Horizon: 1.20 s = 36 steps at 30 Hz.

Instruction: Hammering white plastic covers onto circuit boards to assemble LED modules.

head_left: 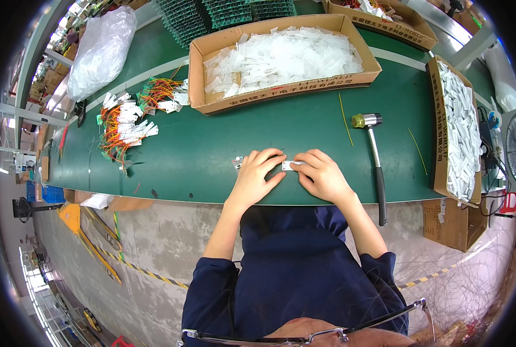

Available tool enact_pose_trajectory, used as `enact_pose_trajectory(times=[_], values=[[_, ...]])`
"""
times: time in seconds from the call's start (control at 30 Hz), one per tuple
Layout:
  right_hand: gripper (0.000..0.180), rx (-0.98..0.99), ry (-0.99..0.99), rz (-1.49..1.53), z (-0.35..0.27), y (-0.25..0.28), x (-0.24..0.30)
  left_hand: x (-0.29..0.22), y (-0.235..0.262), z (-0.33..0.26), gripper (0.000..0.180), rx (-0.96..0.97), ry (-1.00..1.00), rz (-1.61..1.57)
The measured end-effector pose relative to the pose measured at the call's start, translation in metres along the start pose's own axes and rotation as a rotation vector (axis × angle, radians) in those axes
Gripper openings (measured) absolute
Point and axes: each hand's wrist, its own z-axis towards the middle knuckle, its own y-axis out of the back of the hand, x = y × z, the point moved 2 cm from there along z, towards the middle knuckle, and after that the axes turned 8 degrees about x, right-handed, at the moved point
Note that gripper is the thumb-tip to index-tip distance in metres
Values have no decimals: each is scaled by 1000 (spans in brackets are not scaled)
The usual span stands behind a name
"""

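Right now, both bare hands are close together over the front edge of the green table (200, 147), with a small white piece (287, 166) between them. The right hand (324, 175) is curled nearly closed, its fingertips pinching the white piece. The left hand (253, 175) is half curled, with a gap between thumb and forefinger; the fingertips are right at the left end of the piece, but I cannot tell whether they grip it. Another small part (238, 162) lies just beside the left hand, partly hidden by it.

To the right of the hands, a hammer (380, 188) lies with its head away from the person and its black handle sticking out over the table edge. Two thin yellow wires lie on either side of it. Beyond the hands is a long cardboard box (281, 97) full of clear plastic pieces (287, 55). At the far right, another cardboard box (441, 127) is filled with white pieces (459, 130). On the left, a heap of orange wires (118, 132) with white tags sits near a corner of the long box.
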Motion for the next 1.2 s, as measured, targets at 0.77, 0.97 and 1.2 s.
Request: enact_pose_trajectory(times=[0.77, 0.97, 1.2], values=[[24, 8, 33, -34, 3, -2, -1, -1, 1, 2, 34, 69, 54, -47], [24, 11, 19, -31, 3, -3, 1, -2, 2, 3, 34, 104, 70, -54], [26, -23, -57, 76, 0, 0, -2, 0, 0, 3, 34, 101, 79, -62]])
